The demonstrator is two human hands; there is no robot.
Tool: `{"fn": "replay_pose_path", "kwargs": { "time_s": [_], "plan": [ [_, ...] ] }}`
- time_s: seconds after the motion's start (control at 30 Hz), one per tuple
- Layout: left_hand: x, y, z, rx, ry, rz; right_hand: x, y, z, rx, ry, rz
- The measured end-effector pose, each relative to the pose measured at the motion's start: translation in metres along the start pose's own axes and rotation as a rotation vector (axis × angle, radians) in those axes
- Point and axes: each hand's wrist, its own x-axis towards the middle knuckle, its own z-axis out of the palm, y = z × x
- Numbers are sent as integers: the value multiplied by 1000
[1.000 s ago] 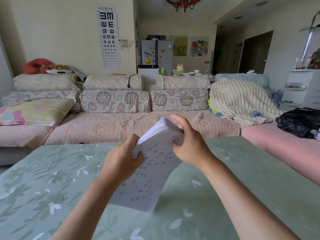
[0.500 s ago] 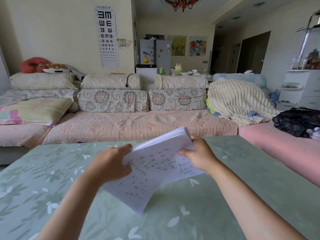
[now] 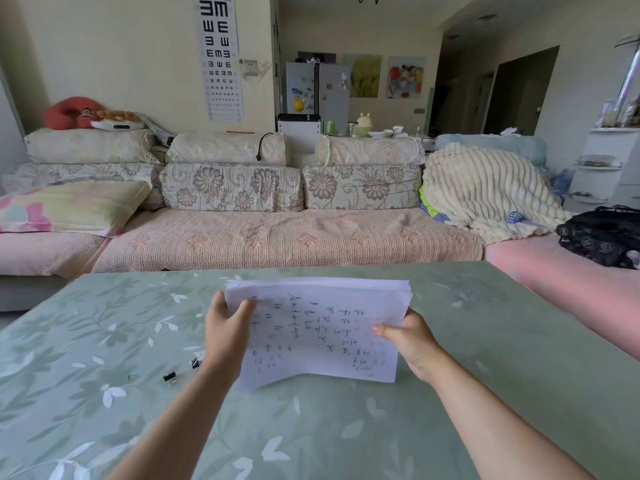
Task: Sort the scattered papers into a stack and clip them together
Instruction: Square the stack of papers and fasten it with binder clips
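A person's left grip [image 3: 227, 336] and right grip [image 3: 412, 344] hold a stack of white handwritten papers [image 3: 325, 327] upright over a pale green bench with a white leaf pattern [image 3: 485, 341]. The stack is at the middle of the bench, its written face turned toward the camera. The left grip is closed round the stack's left edge near the top, with the thumb lying across the front sheet and the fingers hidden behind. The right grip pinches the right edge lower down, thumb on the front sheet. The top edges of the sheets lie nearly level, fanning slightly at the right corner. The lower left corner of the front sheet bows outward. Whether the bottom edge touches the bench or hangs just above it cannot be told.

Two small black binder clips lie on the bench to the left of the left wrist, one [image 3: 196, 361] just beside it and the other [image 3: 169, 376] a little farther left and nearer.

Beyond the far edge of the bench runs a long pink-covered sofa with floral cushions [image 3: 277, 237]. A cream ribbed blanket [image 3: 485, 192] is heaped at its right end and a pastel pillow [image 3: 69, 209] lies at its left. A black-and-white eye chart [image 3: 219, 57] hangs on the wall behind.
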Motion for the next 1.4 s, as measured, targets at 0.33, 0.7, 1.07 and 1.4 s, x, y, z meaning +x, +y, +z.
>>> {"fn": "replay_pose_path", "kwargs": {
  "time_s": [0.33,0.7,1.07,1.4],
  "plan": [
    [8,8,13,-63,161,-39,-2,-11,14,-55,174,-70],
    [17,8,5,-29,101,65,-3,-10,18,-75,197,-46],
    [-4,37,68,1172,-180,989,-2,-11,21,-121,222,-53],
    [-27,20,145,1446,-516,1115,0,-19,18,-108,201,-193]
  ]
}}
